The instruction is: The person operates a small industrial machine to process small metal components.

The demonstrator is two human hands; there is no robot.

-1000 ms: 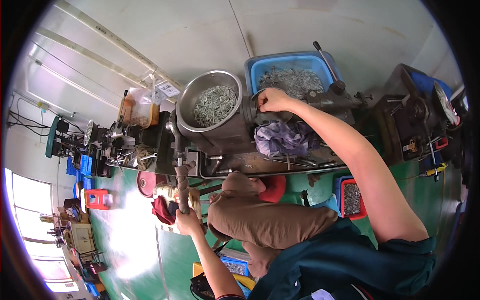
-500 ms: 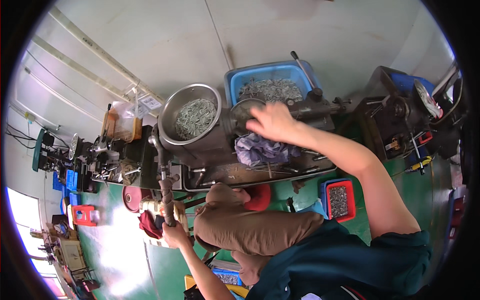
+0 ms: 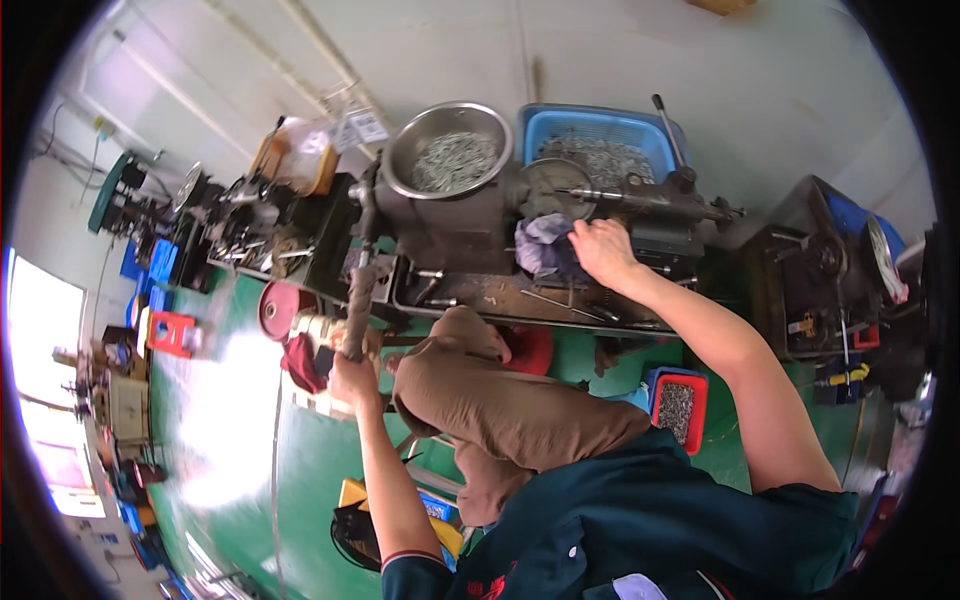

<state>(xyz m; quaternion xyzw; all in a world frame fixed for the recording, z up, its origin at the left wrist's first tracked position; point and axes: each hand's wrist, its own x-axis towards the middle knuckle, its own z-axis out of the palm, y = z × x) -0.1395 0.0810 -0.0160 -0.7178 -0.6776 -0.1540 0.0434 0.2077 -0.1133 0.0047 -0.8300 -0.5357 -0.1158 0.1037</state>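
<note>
The operator's brown trousers (image 3: pixel 520 410) occupy the near centre, with the dark green shirt (image 3: pixel 650 530) below them in the view. The hands are apart. The left hand (image 3: pixel 352 380) is closed around the lower end of a wrapped lever (image 3: pixel 361 300), which rises to the left side of a dark machine body (image 3: pixel 445 232). On the green floor to the right stands a red bin (image 3: pixel 698 420) containing small metal parts.

Beyond the knees, a rimmed tabletop (image 3: pixel 500 294) carries loose metal rods. Above its middle, a crumpled purple-grey cloth (image 3: pixel 543 250) lies against the front of the machine. The right hand (image 3: pixel 605 250) is at the cloth's right side, fingers bent and touching it; whether they grip it cannot be determined.

Behind the cloth is a round metal disc (image 3: pixel 545 180). To its left, a steel bowl (image 3: pixel 400 160) holds short metal pins (image 3: pixel 455 162). Farther back, a blue basket (image 3: pixel 600 122) contains more metal pieces, near the pale wall (image 3: pixel 620 55).
</note>
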